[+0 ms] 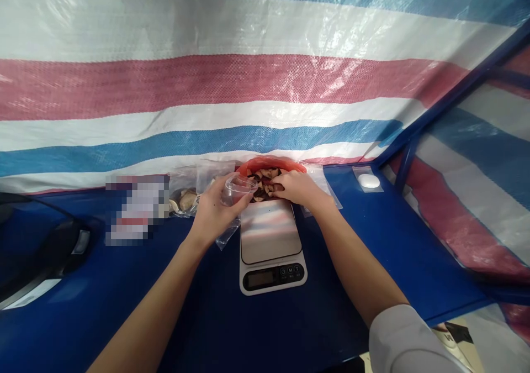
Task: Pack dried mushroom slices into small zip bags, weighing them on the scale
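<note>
My left hand (215, 207) grips a small clear plastic cup (239, 187), tilted beside the open mouth of a red plastic bag (273, 162). Brown and pale dried slices (265, 177) fill the bag. Over its right side, my right hand (296, 186) reaches in with curled fingers among the slices; what the fingertips hold, if anything, is hidden. Just in front of the bag lies a kitchen scale (271, 235) with a shiny metal plate and a dark display. Nothing rests on the visible part of its plate.
Left of my hand, clear zip bags (186, 188) hold pale dried pieces. More clear bags (327, 188) lie at right, and a small bag with a white case (368, 181) is farther right. A black object (45, 268) stands left on the blue table (199, 329). Striped sheeting (248, 80) hangs behind.
</note>
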`<state>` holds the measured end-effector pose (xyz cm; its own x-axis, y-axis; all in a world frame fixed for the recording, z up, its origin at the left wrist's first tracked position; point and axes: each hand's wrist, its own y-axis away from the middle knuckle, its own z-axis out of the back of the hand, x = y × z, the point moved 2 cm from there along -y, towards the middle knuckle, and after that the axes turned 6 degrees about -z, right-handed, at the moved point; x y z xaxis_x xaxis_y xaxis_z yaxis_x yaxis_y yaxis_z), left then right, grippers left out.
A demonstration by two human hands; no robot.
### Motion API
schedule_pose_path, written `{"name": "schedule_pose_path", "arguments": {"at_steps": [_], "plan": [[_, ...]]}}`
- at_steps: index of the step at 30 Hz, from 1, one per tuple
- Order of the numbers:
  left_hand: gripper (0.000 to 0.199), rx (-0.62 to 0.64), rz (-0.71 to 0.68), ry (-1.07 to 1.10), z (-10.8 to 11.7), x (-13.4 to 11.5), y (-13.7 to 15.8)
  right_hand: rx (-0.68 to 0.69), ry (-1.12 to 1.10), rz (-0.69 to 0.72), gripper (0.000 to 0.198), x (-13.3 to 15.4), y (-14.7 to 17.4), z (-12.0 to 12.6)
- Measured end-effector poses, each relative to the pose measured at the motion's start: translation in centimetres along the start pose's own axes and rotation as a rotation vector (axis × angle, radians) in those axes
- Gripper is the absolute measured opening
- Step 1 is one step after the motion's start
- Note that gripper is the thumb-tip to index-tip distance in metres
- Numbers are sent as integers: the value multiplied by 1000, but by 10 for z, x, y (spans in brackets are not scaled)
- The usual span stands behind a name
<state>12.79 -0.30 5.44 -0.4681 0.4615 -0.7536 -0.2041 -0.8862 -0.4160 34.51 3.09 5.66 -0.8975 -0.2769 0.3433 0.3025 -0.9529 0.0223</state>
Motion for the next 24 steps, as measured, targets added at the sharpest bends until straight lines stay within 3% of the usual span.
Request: {"name": "schedule_pose_path", "arguments": {"at_steps": [9, 24], "plan": [[52, -18, -46, 52, -4, 3, 2, -9, -45, 26, 35, 4, 2, -2], [47, -16, -75, 33, -8, 3, 2, 20, 203, -120, 36, 4, -4, -15]]}}
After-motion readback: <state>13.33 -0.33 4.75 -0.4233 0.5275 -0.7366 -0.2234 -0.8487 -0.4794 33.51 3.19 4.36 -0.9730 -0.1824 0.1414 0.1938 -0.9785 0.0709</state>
